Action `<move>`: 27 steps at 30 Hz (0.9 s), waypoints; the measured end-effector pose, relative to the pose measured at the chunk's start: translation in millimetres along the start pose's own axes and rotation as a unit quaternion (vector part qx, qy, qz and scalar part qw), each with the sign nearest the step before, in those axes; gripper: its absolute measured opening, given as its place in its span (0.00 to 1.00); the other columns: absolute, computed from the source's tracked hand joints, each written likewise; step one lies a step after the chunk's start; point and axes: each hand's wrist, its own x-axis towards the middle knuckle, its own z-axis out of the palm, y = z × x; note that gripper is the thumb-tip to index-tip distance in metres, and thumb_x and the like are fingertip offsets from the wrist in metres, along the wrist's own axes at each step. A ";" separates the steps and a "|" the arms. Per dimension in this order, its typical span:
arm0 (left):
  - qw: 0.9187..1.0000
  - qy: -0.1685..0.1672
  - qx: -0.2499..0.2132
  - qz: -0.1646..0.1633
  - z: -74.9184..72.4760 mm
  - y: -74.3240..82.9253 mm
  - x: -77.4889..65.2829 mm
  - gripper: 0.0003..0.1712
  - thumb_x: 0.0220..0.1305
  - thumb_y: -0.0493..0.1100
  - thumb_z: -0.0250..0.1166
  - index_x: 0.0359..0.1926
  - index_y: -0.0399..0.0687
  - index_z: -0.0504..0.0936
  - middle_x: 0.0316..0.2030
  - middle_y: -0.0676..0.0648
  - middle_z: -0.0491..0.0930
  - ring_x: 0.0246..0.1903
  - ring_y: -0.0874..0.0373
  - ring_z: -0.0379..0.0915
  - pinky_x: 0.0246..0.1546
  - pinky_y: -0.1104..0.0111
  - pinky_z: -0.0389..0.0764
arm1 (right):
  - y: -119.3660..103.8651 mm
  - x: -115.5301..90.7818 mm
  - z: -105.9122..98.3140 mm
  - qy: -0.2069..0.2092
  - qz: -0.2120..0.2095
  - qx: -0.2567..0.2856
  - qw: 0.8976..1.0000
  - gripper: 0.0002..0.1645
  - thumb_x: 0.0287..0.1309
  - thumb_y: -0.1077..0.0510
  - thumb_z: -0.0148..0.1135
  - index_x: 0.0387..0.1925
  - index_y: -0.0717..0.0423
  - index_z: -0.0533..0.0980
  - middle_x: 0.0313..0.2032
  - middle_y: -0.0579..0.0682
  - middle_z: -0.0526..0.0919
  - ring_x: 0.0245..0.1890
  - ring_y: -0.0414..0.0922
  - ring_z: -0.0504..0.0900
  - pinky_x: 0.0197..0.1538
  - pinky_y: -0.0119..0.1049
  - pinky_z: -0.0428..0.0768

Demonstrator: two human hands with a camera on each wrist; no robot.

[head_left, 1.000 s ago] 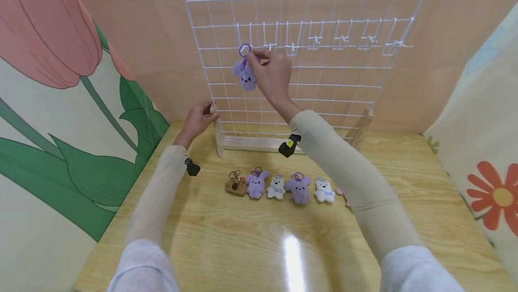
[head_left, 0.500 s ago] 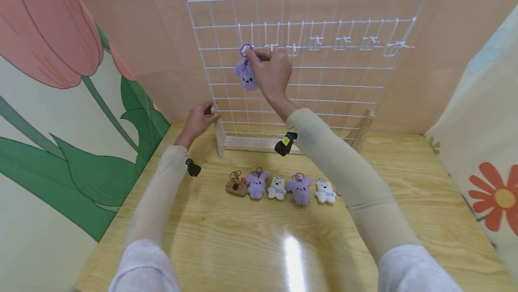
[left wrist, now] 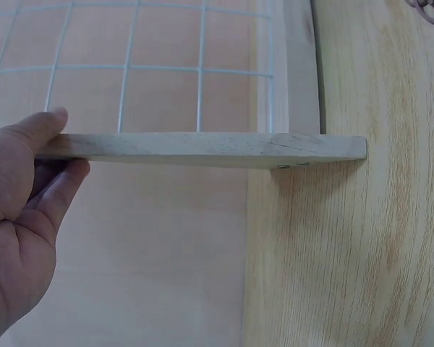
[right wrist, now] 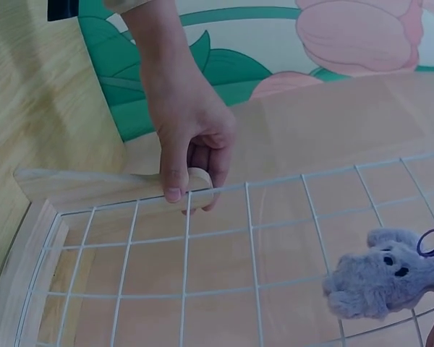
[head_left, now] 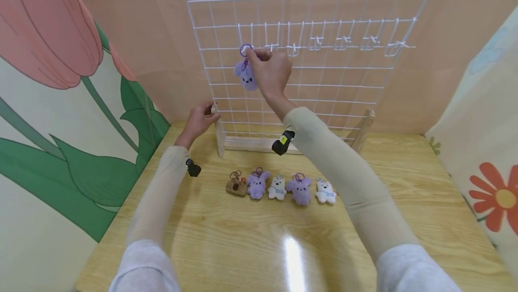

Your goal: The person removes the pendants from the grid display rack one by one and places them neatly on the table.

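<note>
My right hand (head_left: 274, 74) pinches a purple plush keychain (head_left: 248, 80) near its purple ring, the thumb and forefinger meeting beside the ring. The ring sits at the lower end of the leftmost white hook (head_left: 239, 32) on a wire grid rack (head_left: 340, 85); whether it is over the hook's tip I cannot tell. In the right wrist view the plush (right wrist: 380, 271) hangs in front of the wires. My left hand (head_left: 197, 123) grips the upper end of the rack's left wooden post (left wrist: 202, 146), thumb on one side and fingers on the other.
Several more white hooks line the grid to the right. On the table (head_left: 226, 242) in front lie a brown plush keychain (head_left: 236, 187), two purple ones, such as the left one (head_left: 256, 186), and two white ones, such as the right one (head_left: 325, 192). A backdrop stands behind.
My right forearm has shifted slightly left, and now covers the pink thing that showed at the right end of the row. Both hands keep their holds.
</note>
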 end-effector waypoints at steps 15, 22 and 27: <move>1.000 -0.002 0.012 -0.003 -0.6 0.8 -2.2 0.26 0.71 0.41 0.67 0.65 0.33 0.75 0.52 0.34 0.81 0.55 0.43 0.79 0.54 0.55 0.83 | 4.8 -6.5 -0.4 -0.002 -0.024 0.054 0.998 0.11 0.65 0.52 0.70 0.39 0.56 0.89 0.34 0.51 0.91 0.30 0.39 0.84 0.33 0.27 0.82; 1.000 0.003 0.016 -0.001 0.4 0.7 -2.2 0.26 0.71 0.39 0.67 0.65 0.32 0.74 0.53 0.32 0.81 0.56 0.41 0.79 0.55 0.55 0.83 | 4.6 -13.7 -2.7 -0.013 -0.035 0.090 0.995 0.10 0.65 0.53 0.70 0.38 0.57 0.88 0.35 0.51 0.90 0.32 0.38 0.85 0.37 0.28 0.83; 1.000 0.001 0.020 -0.001 -0.3 2.5 -1.3 0.26 0.71 0.41 0.67 0.65 0.33 0.75 0.52 0.34 0.81 0.55 0.43 0.79 0.54 0.55 0.83 | -0.5 -18.1 -6.3 -0.009 -0.045 0.095 0.994 0.11 0.65 0.52 0.71 0.39 0.56 0.88 0.35 0.50 0.90 0.32 0.39 0.85 0.37 0.28 0.84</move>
